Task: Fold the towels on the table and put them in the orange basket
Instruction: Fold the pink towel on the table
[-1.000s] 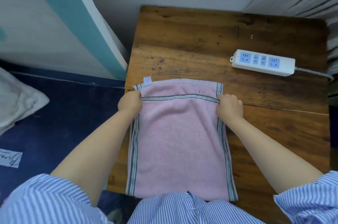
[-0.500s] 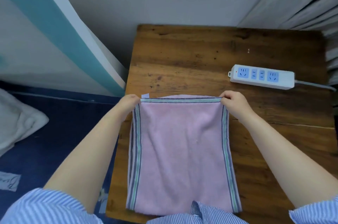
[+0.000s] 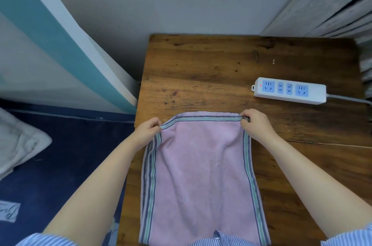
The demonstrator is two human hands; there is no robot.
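While both hands are pinching its far corners:
Towel: pink towel point(image 3: 201, 175) is lying lengthwise from bottom centre toward mid-frame on the table point(image 3: 201, 76).
Left hand point(image 3: 148, 130): gripping the far-left corner.
Right hand point(image 3: 254, 124): gripping the far-right corner (equally near).
Basket: not showing.

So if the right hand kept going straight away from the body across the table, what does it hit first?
Probably the power strip. The right hand, pinching the towel corner, has only bare table between it and the strip, though its height above the table is unclear.
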